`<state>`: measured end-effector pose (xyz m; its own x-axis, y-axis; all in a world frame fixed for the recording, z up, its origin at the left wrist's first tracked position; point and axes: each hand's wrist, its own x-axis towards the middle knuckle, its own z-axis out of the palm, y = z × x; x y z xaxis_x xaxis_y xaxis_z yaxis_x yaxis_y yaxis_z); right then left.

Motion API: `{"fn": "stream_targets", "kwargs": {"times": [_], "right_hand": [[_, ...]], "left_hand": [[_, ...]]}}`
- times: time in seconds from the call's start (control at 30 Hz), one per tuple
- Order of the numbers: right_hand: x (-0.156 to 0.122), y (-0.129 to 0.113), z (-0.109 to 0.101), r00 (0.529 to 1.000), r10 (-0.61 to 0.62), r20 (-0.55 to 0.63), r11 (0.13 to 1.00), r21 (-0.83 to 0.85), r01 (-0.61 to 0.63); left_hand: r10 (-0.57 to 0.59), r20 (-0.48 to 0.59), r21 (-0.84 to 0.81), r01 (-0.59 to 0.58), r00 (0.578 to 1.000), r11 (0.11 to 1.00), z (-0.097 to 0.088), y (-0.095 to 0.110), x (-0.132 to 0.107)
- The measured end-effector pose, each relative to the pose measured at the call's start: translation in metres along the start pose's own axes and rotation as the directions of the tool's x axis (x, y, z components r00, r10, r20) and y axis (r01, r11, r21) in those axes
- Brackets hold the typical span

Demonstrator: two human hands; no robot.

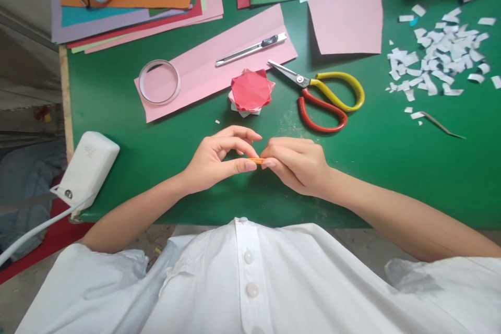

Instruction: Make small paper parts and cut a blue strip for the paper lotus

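Both my hands meet near the table's front edge, pinching a small folded piece of orange paper [256, 160]. My left hand [219, 159] grips its left end between thumb and index finger, the other fingers loosely curved. My right hand [297, 164] holds the right end with thumb and curled fingers, which hide part of it. Just beyond the hands sits a red and pink folded paper flower [251, 91]. Scissors [309, 82] with one yellow and one red handle lie to its right, blades apart and pointing up-left.
A pink paper strip [199, 75] carries a roll of tape [141, 81] and a box cutter [250, 50]. Coloured sheets [129, 31] are stacked at the back left. White paper scraps [438, 57] lie at right, near tweezers [442, 124]. A white power bank [92, 162] stands at the left edge.
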<state>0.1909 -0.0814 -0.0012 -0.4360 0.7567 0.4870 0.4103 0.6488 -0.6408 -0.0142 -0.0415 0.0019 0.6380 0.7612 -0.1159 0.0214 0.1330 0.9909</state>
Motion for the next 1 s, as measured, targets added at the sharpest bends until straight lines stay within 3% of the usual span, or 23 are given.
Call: {"fn": "stream_targets", "kwargs": {"times": [0.27, 0.43, 0.57, 0.73, 0.87, 1.0], "right_hand": [[0.000, 0.001, 0.002, 0.999, -0.011, -0.033, 1.000, 0.006, 0.011], [0.003, -0.001, 0.002, 0.999, 0.005, -0.033, 0.999, 0.031, -0.004], [0.003, 0.000, -0.001, 0.999, -0.049, 0.009, 0.994, -0.101, 0.050], [0.005, 0.000, -0.006, 0.997, -0.049, -0.051, 0.989, -0.145, 0.041], [0.007, -0.003, -0.006, 0.993, 0.041, -0.113, 0.998, -0.037, -0.045], [0.009, -0.010, -0.004, 0.957, 0.262, -0.128, 0.961, 0.121, -0.247]], "left_hand": [[-0.101, 0.040, -0.230, 0.107, 0.994, 0.967, 0.004, -0.001, 0.001], [-0.134, 0.066, -0.264, 0.147, 0.989, 0.953, 0.005, 0.002, 0.001], [-0.129, 0.102, -0.257, 0.151, 0.986, 0.954, 0.004, 0.002, 0.001], [-0.069, -0.037, -0.170, 0.062, 0.997, 0.983, 0.005, -0.001, 0.000], [-0.018, -0.098, -0.128, 0.006, 0.995, 0.992, 0.005, -0.002, 0.000], [0.025, -0.096, -0.105, -0.035, 0.995, 0.994, 0.006, -0.001, 0.001]]}}
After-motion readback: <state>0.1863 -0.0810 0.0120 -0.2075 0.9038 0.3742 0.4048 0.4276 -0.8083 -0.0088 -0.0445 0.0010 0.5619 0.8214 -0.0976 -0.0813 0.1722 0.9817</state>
